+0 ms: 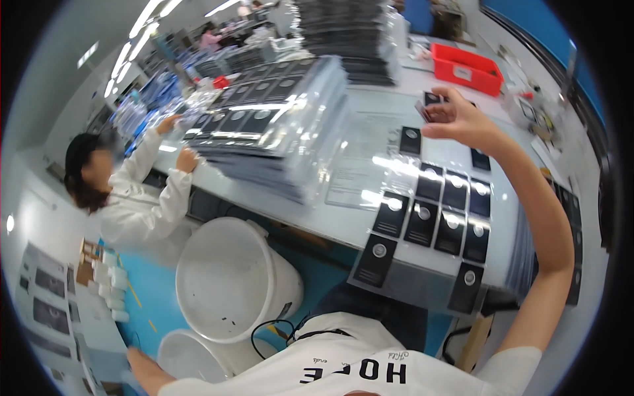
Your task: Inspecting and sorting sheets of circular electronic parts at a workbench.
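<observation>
My right hand [459, 122] reaches over the far right part of the table, thumb and fingers curled toward each other. A small dark card [421, 111] shows at its fingertips, partly hidden by them. Just below the thumb lies a black card [410, 140] with a pale round mark. Nearer to me, several more such black cards [421, 223] lie in uneven rows on a clear plastic sheet [409, 280], which hangs past the table's edge. On the left, only part of my left arm [146, 373] shows; its hand is out of sight.
A tall stack of plastic-wrapped black card sheets [284, 125] fills the table's middle, another stack [347, 39] behind it. A red bin [466, 69] stands at the far right. White buckets [228, 277] stand on the blue floor. A co-worker in white [142, 198] handles the stack's left side.
</observation>
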A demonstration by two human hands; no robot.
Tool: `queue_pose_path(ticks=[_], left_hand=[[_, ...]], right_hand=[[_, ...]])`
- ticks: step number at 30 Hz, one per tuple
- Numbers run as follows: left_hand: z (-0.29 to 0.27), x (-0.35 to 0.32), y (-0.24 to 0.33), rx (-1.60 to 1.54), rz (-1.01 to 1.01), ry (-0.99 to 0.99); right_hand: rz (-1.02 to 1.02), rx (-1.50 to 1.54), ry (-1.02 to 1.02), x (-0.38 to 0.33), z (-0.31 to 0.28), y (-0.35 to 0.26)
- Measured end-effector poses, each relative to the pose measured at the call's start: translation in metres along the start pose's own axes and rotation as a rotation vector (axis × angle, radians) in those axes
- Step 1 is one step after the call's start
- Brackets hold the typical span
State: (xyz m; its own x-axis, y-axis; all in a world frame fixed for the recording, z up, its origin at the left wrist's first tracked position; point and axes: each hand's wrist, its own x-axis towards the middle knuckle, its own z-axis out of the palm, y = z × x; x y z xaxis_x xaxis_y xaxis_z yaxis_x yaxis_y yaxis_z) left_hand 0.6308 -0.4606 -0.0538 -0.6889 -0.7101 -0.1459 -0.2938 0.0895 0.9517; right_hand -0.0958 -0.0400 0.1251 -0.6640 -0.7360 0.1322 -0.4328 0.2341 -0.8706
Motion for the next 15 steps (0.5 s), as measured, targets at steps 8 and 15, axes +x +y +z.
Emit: queue_pose_path(ticks=[8, 15], left_hand=[[-0.014, 0.086, -0.122, 1.412, -1.024, -0.685], [0.302, 0.178, 0.165, 0.653, -0.160, -0.896]], right_hand=[[-0.073, -0.260, 0.184, 0.025, -0.036, 0.074], [0.049, -0.419, 0.049, -0.023, -0.017, 0.061]])
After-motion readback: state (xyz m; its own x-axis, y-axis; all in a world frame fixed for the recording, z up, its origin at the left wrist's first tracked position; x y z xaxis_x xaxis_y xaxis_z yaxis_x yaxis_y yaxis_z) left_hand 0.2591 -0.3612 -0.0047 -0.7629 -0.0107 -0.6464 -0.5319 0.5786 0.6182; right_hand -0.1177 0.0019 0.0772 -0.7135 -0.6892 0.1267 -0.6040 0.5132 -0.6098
